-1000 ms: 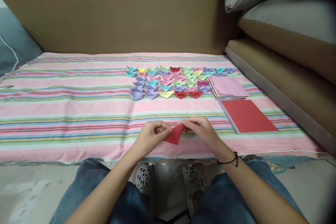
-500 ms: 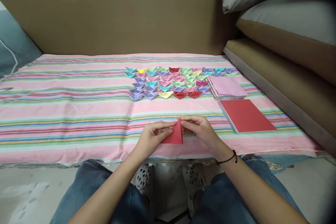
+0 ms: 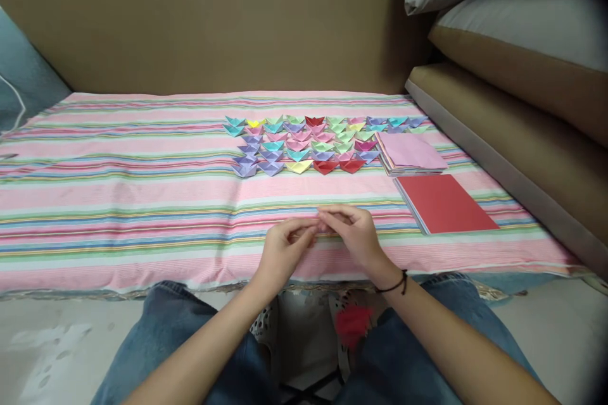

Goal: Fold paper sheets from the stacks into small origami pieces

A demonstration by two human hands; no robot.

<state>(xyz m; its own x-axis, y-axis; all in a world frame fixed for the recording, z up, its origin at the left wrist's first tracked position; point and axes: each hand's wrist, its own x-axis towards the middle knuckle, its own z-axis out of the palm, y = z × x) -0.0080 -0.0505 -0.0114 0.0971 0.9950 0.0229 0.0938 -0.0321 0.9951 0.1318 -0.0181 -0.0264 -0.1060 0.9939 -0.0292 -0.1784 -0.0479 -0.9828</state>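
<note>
The folded red paper (image 3: 354, 326) is a blurred shape below the edge of the striped cloth, in front of one of my clogs and apart from both hands. Over the front of the cloth, my left hand (image 3: 287, 247) has its fingers curled and its thumb against the index finger. My right hand (image 3: 354, 231) is pinched in the same way, its fingertips meeting those of the left. I see no paper between them. A dark cord bracelet (image 3: 403, 281) circles my right wrist.
Several folded paper boats (image 3: 299, 144) in many colours stand in rows on the striped cloth (image 3: 118, 202). To their right lie a pink-topped paper stack (image 3: 413, 152) and a red-topped paper stack (image 3: 449, 202). Cushions (image 3: 513, 139) are piled at the right.
The folded red paper, held between both hands before, has come out of them and dropped below the cloth's edge. Both hands remain close together in nearly the same place.
</note>
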